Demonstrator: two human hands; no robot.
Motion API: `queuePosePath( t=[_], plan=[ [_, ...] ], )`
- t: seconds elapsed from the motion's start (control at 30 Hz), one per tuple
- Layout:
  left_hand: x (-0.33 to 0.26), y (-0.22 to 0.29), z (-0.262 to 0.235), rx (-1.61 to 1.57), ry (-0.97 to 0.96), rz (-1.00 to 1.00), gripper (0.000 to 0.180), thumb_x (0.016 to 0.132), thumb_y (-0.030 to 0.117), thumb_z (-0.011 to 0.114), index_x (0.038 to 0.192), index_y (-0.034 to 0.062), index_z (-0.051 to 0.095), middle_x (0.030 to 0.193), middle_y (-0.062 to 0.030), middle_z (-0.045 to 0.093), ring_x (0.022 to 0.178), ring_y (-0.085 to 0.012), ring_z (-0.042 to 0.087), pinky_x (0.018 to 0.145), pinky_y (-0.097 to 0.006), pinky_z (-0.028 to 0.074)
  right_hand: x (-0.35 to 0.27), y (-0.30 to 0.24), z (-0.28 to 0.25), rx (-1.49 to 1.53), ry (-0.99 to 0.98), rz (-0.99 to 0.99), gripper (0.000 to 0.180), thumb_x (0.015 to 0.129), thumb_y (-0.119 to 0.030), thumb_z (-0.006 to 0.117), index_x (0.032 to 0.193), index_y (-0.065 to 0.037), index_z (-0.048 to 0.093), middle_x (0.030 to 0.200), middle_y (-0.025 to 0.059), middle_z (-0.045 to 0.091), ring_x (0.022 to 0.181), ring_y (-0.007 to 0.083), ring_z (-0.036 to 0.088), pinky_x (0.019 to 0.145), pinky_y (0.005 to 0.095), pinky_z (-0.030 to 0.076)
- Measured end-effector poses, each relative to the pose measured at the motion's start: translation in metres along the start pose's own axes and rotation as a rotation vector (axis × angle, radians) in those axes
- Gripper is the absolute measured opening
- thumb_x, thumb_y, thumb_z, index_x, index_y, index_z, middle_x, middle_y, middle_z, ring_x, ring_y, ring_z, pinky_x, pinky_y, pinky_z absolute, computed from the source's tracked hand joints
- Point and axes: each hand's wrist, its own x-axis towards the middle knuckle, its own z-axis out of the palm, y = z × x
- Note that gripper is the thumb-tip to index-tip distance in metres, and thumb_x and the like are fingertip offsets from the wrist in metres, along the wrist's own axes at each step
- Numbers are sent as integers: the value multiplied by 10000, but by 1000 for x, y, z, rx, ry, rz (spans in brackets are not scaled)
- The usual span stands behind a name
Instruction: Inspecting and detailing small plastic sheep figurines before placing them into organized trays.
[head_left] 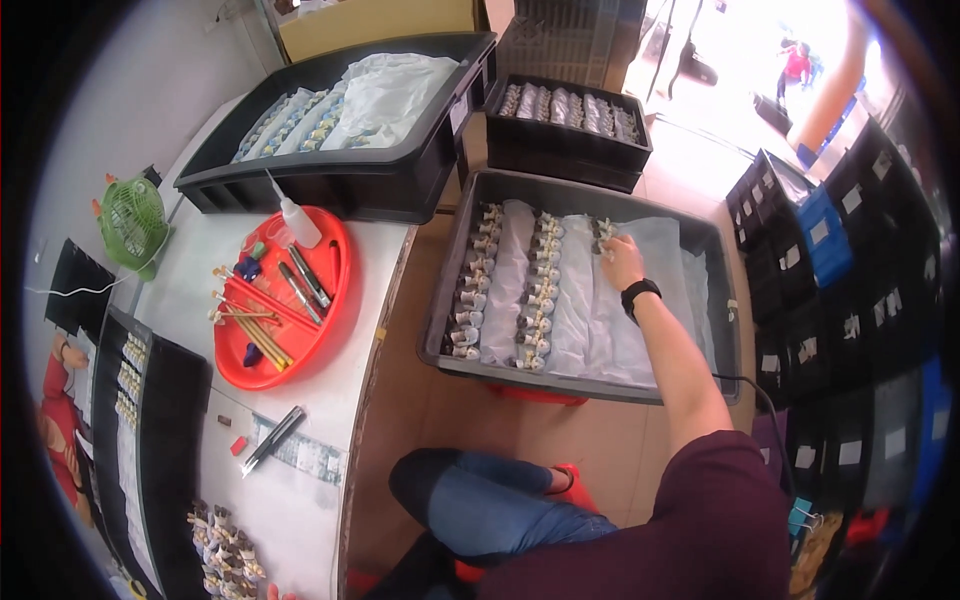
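Note:
My right hand [622,262] reaches into a large grey crate [735,350], its fingers pinched on a small painted figurine [603,232] at the far end of a white paper strip. Two rows of similar figurines [540,290] lie to its left, with white sheets [502,290] between them. More white paper [650,250] lies under and beside the hand. At the lower edge only some fingertips of my left hand [281,594] show, close to a cluster of figurines [226,555] on the white table; its grip is hidden.
On the table [300,420] a red tray [345,290] holds brushes, pens and a squeeze bottle [300,222]; a cutter knife [274,440] lies nearer. Black crates [400,180] stand behind. Stacked bins [850,290] line the right. A co-worker's red sleeve [57,380] shows at far left.

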Motion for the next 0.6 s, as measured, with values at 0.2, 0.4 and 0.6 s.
queuePosePath(
  t=[0.2, 0.4, 0.6],
  plan=[
    [0, -2, 8, 14, 6, -30, 265, 846, 44, 465, 1091, -38, 522, 897, -128, 570, 790, -204, 533, 717, -298, 436, 21, 50, 37, -162, -24, 130, 183, 731, -33, 517, 877, -82, 615, 993, 132, 529, 886, 316, 554, 762, 393, 454],
    [1, -8, 9, -44, -1, -24, 277, 827, 14, 459, 1091, -31, 528, 873, -110, 558, 765, -184, 507, 687, -285, 417, 33, 47, 63, -279, -28, 107, 163, 773, -73, 477, 880, -86, 598, 979, 113, 508, 849, 309, 547, 723, 399, 458],
    [3, -9, 10, -84, -4, -16, 279, 822, 7, 467, 1091, -38, 526, 857, -106, 551, 747, -173, 496, 675, -283, 413, 31, 44, 71, -238, -45, 128, 200, 760, -48, 468, 910, -87, 595, 1037, 135, 472, 912, 316, 522, 774, 399, 453]
  ],
)
